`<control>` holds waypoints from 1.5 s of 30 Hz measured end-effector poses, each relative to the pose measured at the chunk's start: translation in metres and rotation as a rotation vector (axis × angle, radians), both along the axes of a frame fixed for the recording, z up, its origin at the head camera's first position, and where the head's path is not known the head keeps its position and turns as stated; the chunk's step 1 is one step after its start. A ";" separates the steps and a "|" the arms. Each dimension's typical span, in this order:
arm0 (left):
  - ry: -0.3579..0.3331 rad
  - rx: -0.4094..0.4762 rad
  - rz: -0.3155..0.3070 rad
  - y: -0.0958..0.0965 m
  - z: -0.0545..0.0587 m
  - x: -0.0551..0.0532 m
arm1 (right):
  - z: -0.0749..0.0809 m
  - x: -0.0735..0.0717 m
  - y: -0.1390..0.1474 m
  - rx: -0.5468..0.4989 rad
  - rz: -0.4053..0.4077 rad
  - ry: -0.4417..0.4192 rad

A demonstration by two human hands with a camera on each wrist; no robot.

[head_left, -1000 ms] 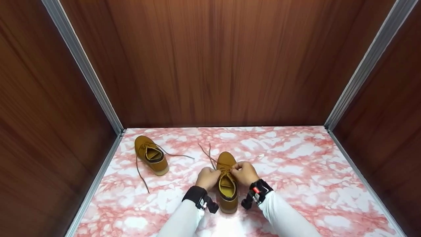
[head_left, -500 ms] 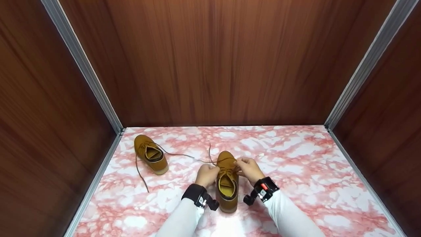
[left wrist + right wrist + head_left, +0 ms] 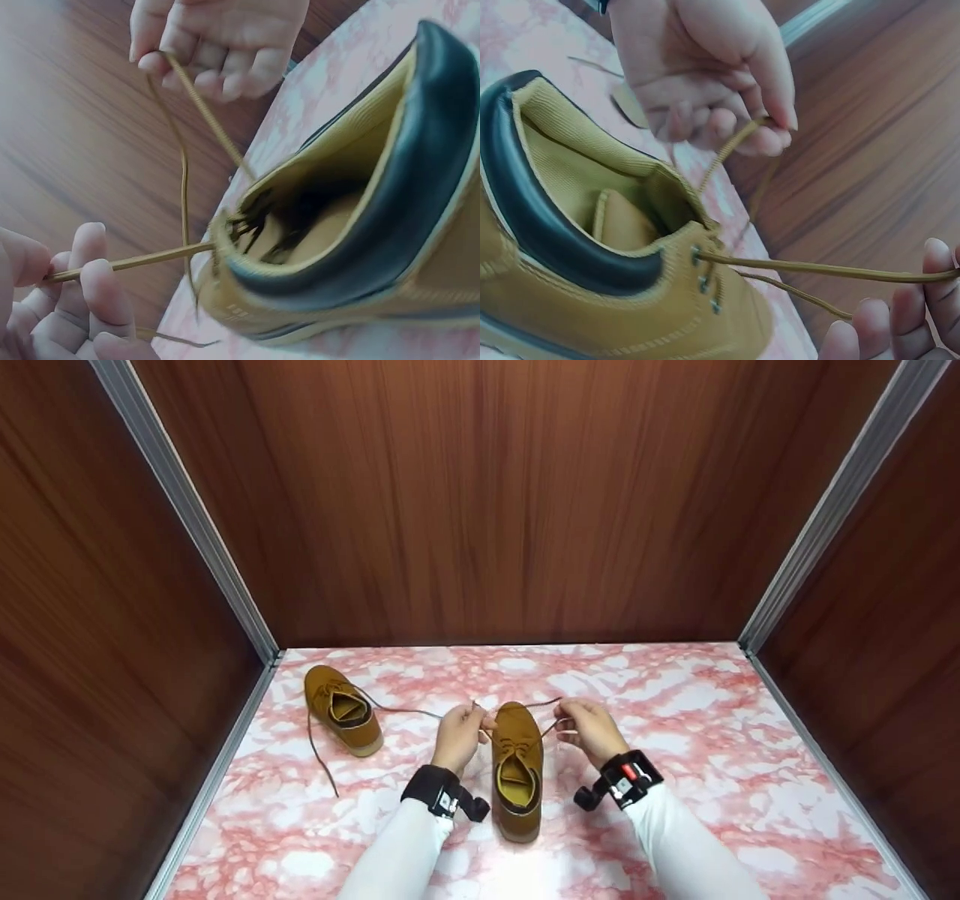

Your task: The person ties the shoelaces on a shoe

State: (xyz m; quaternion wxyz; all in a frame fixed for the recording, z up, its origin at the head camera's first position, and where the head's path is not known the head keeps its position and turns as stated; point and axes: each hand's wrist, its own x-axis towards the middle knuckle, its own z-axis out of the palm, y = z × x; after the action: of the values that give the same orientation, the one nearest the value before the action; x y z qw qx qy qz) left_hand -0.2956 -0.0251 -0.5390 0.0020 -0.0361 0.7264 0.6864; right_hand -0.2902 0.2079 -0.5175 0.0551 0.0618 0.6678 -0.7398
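A tan lace-up shoe stands toe away from me between my two hands, its dark padded collar large in the left wrist view. My left hand, just left of the toe, pinches one shoelace between thumb and forefinger. On the other side, my right hand pinches the second shoelace, drawn out from the top eyelets. Both laces stretch outward from the shoe's throat. A loose lace end crosses beyond the toe towards the right hand.
A matching shoe stands to the left, toe angled away, its untied laces spread on the pink-and-white marbled surface. Wood-grain panels with grey metal corner rails enclose the back and sides.
My hands have moved apart from over the lacing, left hand leftward, right hand rightward. The lace in my right hand has been drawn across from the left to the right side of the shoe.
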 end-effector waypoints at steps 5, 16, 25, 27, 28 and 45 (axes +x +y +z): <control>0.057 -0.069 0.022 -0.007 0.010 -0.006 | 0.010 -0.002 0.015 0.009 -0.017 0.014; 0.173 -0.271 0.020 -0.002 0.035 -0.020 | 0.028 -0.004 0.032 0.002 -0.044 0.050; 0.282 -0.413 -0.101 0.020 0.052 -0.016 | 0.027 -0.004 0.030 0.022 -0.044 0.060; 0.296 -0.427 -0.130 0.023 0.054 -0.014 | 0.028 -0.005 0.031 0.028 -0.045 0.063; 0.305 -0.434 -0.145 0.025 0.055 -0.013 | 0.028 -0.005 0.032 0.032 -0.045 0.065; 0.227 -0.531 -0.394 0.023 0.034 -0.012 | 0.032 -0.003 0.038 0.119 -0.012 0.072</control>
State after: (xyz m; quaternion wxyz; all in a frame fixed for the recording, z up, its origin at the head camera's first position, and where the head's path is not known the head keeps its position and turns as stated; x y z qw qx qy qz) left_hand -0.3076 -0.0024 -0.5047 0.0442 0.1819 0.8683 0.4594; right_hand -0.2930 0.2455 -0.4858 0.0227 0.0423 0.7118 -0.7008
